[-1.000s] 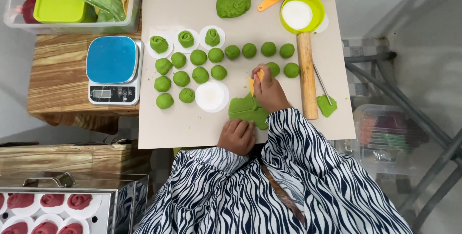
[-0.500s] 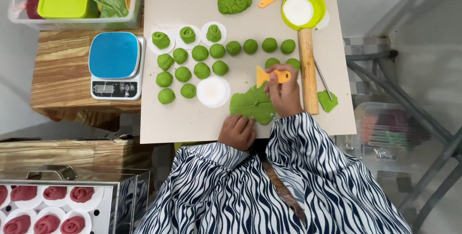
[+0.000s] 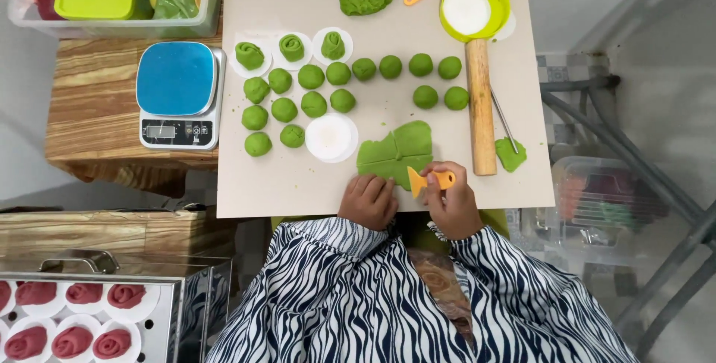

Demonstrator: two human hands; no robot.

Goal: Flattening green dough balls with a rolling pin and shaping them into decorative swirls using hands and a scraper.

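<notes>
Two hands are seen at lower centre. The left hand (image 3: 369, 200) is curled, knuckles up, pressed on the near edge of the dough sheet (image 3: 397, 152). An orange scraper (image 3: 430, 180) is pinched in the right hand (image 3: 453, 202), its blade touching the sheet. The sheet is flat, green, scored into wedges, centre frame. Beyond, dough balls (image 3: 342, 99) lie on the board (image 3: 298, 184).

We look straight down from one camera on the person's head, set fairly high, so the whole work board (image 3: 298, 184) fits with the striped sleeves at the near edge. The far edge reaches a clear bin (image 3: 112, 23); the left takes in a kitchen scale (image 3: 177, 94). No second view shares this scene.
</notes>
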